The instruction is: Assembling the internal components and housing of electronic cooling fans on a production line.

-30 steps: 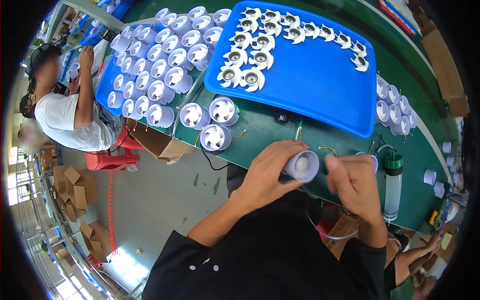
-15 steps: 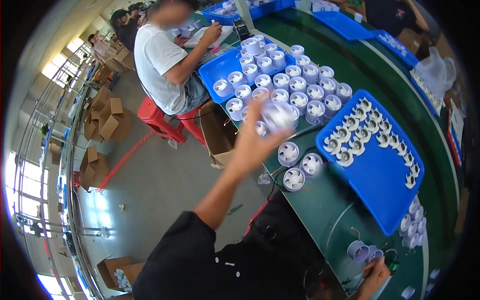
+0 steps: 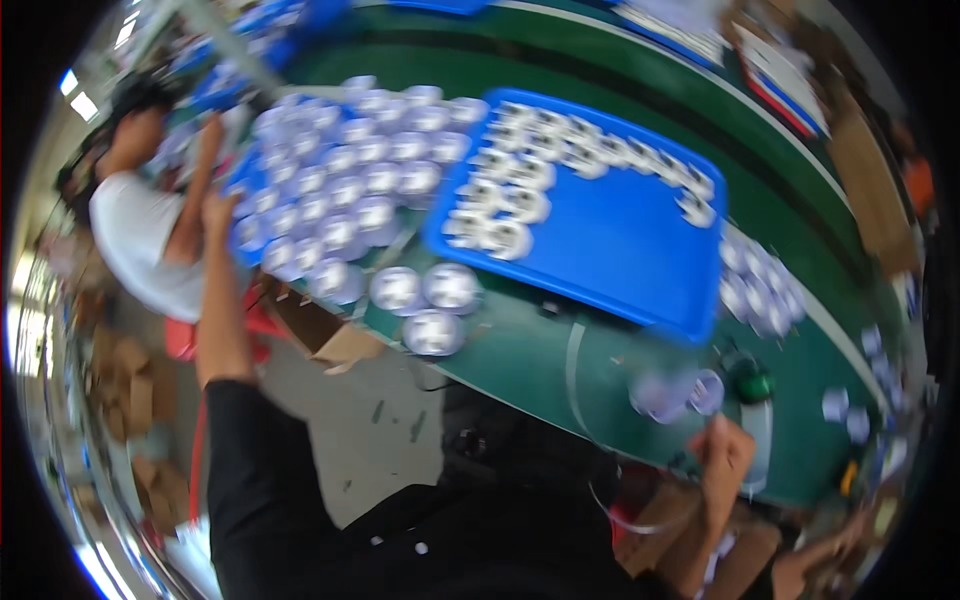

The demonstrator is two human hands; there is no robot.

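My left hand reaches out to the far left, at the edge of a crowd of small white fans in pale purple round housings. Its fingers are smeared by motion, so whether it holds anything is unclear. Near the table's front edge on the right, my right hand is curled closed; what its fingers hold, if anything, cannot be made out. Just beyond it lie two pale purple housings. Between my hands, a large blue tray carries rows of white fan wheels.
Three fans in housings stand before the tray. More housings are grouped to its right, and a green round object sits near my right hand. A co-worker in a white shirt sits at left. Cardboard boxes stand on the floor.
My left hand, earlier over the crowd of fans with a fan in it, has moved out to the far left. The view has turned right, and my right hand remains by the two housings.
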